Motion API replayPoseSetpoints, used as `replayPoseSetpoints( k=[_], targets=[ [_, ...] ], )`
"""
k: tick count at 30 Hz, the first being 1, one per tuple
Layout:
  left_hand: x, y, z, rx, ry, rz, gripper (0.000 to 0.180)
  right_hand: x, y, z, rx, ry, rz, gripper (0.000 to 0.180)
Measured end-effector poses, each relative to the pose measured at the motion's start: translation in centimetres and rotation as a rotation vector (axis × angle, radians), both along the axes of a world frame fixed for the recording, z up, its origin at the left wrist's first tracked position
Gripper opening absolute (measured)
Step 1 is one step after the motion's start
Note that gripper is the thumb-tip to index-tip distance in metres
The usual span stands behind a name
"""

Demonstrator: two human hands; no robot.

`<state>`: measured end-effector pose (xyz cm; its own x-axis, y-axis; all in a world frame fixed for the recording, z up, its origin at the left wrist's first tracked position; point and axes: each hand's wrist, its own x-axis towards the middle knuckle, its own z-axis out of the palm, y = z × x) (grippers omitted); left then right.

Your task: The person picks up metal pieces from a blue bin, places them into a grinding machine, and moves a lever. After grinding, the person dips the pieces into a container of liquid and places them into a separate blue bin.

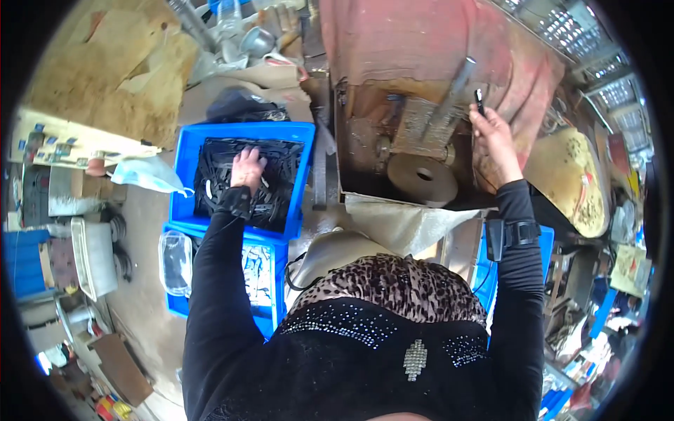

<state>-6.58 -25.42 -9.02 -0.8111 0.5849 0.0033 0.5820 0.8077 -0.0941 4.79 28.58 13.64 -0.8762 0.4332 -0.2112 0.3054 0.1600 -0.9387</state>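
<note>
The right hand (493, 133), arm stretched forward, pinches a dark piece (480, 104) raised beside the red cloth (421, 42). The left hand (247, 170) reaches into a blue bin (307, 144) of black strips (277, 161); whether it grips any, I cannot tell.

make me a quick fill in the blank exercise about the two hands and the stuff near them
1. The left hand is over dark strips in a bin coloured ____.
2. The person's ____ hand holds up a small dark piece.
3. The round, flat disc has a ____ in its middle.
4. The left sleeve is plain ____.

Missing words: blue; right; hole; black.
</note>
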Motion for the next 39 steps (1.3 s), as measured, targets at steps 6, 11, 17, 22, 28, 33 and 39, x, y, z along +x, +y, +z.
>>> replayPoseSetpoints(
  k=[6,11,17,22,28,33,39],
  targets=[
    [-0.6,-1.1,0.6,0.083,-0.007,-0.081,0.018,4.1,0.9,-2.8,-0.186,-0.09,-0.042,0.026],
    [-0.7,-1.8,-0.3,0.849,-0.194,0.448,0.008,5.6,1.8,-5.0,-0.385,-0.026,0.021,0.029],
    [1.8,1.5,2.8,1.562,-0.415,0.426,0.016,6.9,1.5,-7.7,-0.542,0.042,0.06,0.043],
    [5.5,12.6,14.4,1.645,-0.557,0.324,0.033,7.8,2.0,-10.5,-0.476,-0.072,0.073,0.037],
    [6.3,20.4,13.5,1.205,-0.294,-0.298,0.043,8.7,2.2,-10.8,-0.294,-0.293,0.112,0.028],
    [9.3,24.9,14.0,0.782,-0.235,-0.37,0.044,10.5,6.9,-20.1,0.234,0.319,0.604,0.036],
    [9.1,23.1,12.4,0.677,-0.137,-0.383,0.03,7.9,0.2,-15.6,0.587,-0.351,0.302,0.024]
  ],
)
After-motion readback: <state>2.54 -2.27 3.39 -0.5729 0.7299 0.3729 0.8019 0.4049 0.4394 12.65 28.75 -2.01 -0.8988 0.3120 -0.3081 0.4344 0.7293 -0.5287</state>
